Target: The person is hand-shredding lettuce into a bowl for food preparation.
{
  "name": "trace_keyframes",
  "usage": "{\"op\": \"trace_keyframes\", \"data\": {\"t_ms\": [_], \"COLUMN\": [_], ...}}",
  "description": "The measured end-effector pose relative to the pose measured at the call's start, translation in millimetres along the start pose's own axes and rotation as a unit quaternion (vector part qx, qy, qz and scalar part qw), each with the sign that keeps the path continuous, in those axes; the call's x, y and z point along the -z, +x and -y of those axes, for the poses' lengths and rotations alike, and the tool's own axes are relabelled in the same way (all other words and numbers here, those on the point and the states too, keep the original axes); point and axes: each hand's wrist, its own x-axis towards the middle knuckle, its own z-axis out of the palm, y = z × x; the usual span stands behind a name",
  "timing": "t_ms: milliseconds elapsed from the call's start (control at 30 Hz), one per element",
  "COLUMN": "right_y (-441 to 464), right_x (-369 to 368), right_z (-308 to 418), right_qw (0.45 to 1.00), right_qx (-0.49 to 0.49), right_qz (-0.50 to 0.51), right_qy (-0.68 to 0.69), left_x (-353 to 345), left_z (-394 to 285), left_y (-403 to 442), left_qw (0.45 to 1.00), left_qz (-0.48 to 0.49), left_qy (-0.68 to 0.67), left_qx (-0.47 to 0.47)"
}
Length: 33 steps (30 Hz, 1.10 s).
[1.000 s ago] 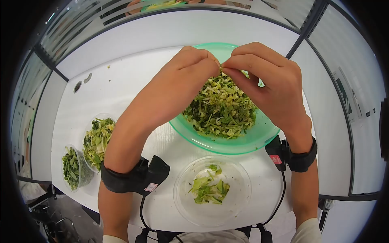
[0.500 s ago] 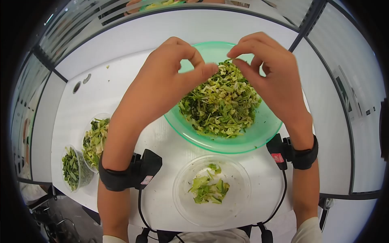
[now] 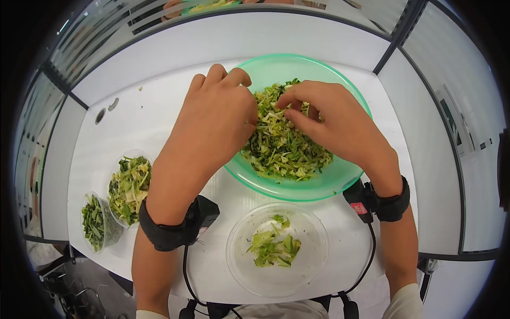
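A green translucent bowl (image 3: 345, 184) holds a heap of chopped leafy greens (image 3: 289, 143), dark green mixed with pale yellow pieces. My left hand (image 3: 218, 114) is over the bowl's left side, its fingers bent and apart; its thumb is mostly hidden, and nothing shows in it. Over the heap, my right hand (image 3: 334, 119) has thumb and index finger brought close together around a pale shred of the greens. Closer to me stands a clear round container (image 3: 313, 266) with a few chopped leaves (image 3: 273, 247) in it.
At the left, two clear tubs hold greens: one with pale and green pieces (image 3: 129, 189), one with darker leaves (image 3: 93, 223). Black devices are strapped to both wrists, with cables (image 3: 372, 260) running to the table's front edge. White partitions (image 3: 234, 40) surround the table (image 3: 154, 122).
My right hand has come down and to the left, onto the heap. The left hand has drawn back a little to the left and turned, its thumb now mostly out of sight.
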Motion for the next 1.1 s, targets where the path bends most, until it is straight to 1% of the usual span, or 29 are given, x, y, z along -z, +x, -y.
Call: {"op": "trace_keyframes", "data": {"t_ms": [133,267,367,467,567,667,800,900,1100], "right_y": [0,1,2,3,4,3,4,4,5], "right_x": [-3,0,2,5,7,9,14,14,20], "right_z": [-5,0,3,3,6,5,7,6,8], "right_qw": [0.999,0.998,0.995,0.992,0.985,0.985,0.955,0.93,0.93], "right_qx": [0.012,-0.025,-0.062,-0.059,-0.076,-0.08,-0.147,-0.153,-0.13], "right_qz": [0.001,-0.007,0.008,0.018,0.035,0.02,0.047,0.021,0.007], "right_qy": [0.037,0.053,0.083,0.113,0.151,0.15,0.254,0.333,0.342], "left_x": [-5,-3,-1,-1,-1,0,2,3,8], "left_z": [6,9,7,6,5,3,1,1,-1], "left_y": [0,4,7,9,11,11,12,16,18], "left_qw": [0.999,0.991,0.986,0.985,0.982,0.979,0.972,0.959,0.938], "left_qz": [-0.046,-0.074,-0.087,-0.092,-0.11,-0.122,-0.16,-0.223,-0.293], "left_qy": [-0.017,-0.103,-0.134,-0.136,-0.139,-0.144,-0.139,-0.117,-0.084], "left_qx": [-0.025,-0.053,-0.051,-0.053,-0.058,-0.073,-0.099,-0.133,-0.163]}}
